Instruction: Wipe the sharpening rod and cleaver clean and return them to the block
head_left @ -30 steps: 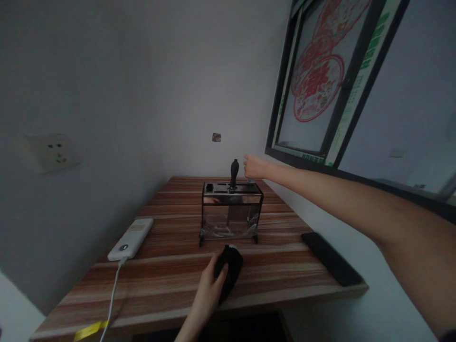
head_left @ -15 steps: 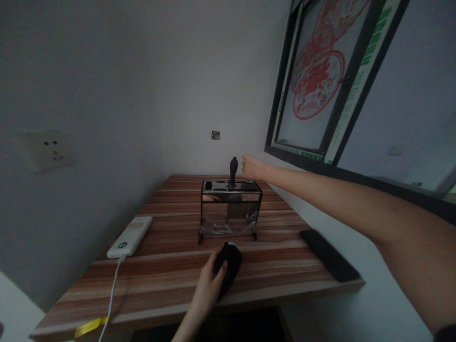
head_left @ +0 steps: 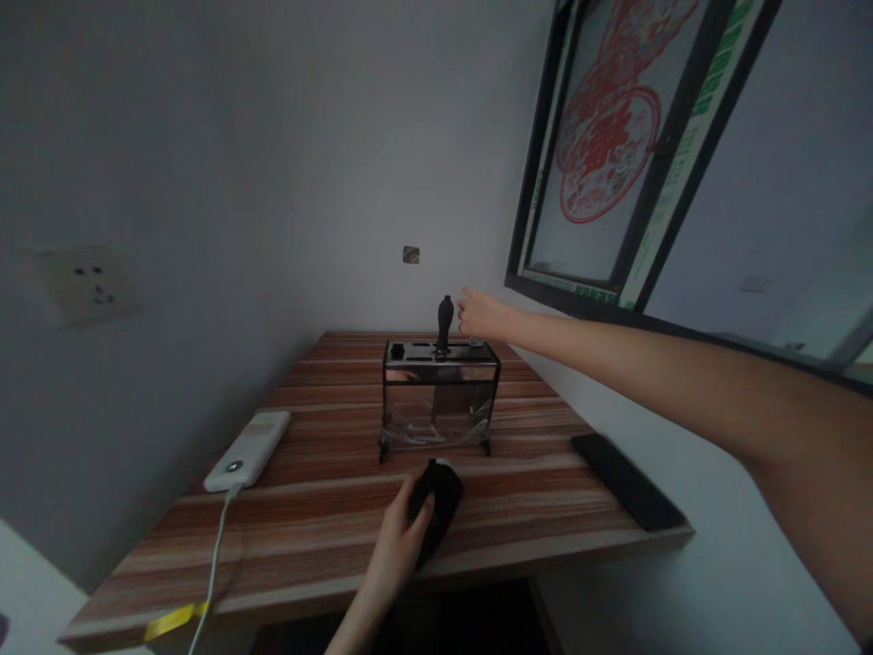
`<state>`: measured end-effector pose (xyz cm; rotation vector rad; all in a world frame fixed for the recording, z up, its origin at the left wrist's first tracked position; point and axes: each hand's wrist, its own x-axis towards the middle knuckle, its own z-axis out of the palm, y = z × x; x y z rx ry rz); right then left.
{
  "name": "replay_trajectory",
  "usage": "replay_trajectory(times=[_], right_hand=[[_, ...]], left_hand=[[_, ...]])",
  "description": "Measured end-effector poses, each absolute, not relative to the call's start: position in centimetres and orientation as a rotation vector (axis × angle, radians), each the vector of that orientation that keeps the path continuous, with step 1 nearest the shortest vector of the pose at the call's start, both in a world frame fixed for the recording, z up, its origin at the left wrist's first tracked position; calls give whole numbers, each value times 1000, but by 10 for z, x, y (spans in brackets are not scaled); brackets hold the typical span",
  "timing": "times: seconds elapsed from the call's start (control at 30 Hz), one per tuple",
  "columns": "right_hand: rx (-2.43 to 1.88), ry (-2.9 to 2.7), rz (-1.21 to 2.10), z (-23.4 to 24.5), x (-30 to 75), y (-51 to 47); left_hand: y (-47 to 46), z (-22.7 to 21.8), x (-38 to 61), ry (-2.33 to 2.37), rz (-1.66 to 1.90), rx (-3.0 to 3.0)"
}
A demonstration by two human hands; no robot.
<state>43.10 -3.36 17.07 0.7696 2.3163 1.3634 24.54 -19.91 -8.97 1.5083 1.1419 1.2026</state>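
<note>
On the wooden table stands a transparent box device (head_left: 440, 409) with a dark frame, a shiny top and thin feet. From its top rises an upright black handle (head_left: 445, 320). My right hand (head_left: 481, 314) is raised just right of the handle, apart from it. Its fingers are curled in, and whatever they hold, if anything, is too small to make out. Nearer the table's front edge, my left hand (head_left: 402, 528) is wrapped round a black rounded object (head_left: 442, 500) with a pale patch at its far end; its kind is unclear.
To the left lies a white power bank (head_left: 251, 450) with a white cable (head_left: 216, 555) running off the front edge past yellow tape (head_left: 170, 621). A black flat slab (head_left: 631, 482) lies along the right edge. A framed window (head_left: 607, 155) hangs over the right side.
My right hand has shifted very slightly left and up beside the handle. The left hand keeps its grip on the black object. The whole view has tilted a little.
</note>
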Motion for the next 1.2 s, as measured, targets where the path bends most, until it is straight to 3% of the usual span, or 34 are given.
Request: replay_trajectory(times=[0.37, 0.57, 0.73, 0.97, 1.1, 1.2], right_hand=[[833, 2417, 1412, 193, 440, -68], [1149, 2856, 1111, 186, 469, -145], [1643, 3157, 603, 120, 511, -205], [2469, 3118, -563, -28, 532, -228], [2646, 3049, -852, -74, 516, -233], [2646, 3034, -877, -85, 505, -232]], left_hand=[[-197, -90, 244, 1122, 1180, 1545], [-198, -90, 242, 1140, 1156, 1534], [-194, -91, 243, 1154, 1188, 1524], [-183, -84, 250, 1192, 1222, 1586], [-184, -61, 250, 1091, 1242, 1940], [-189, -53, 245, 1024, 951, 2313]])
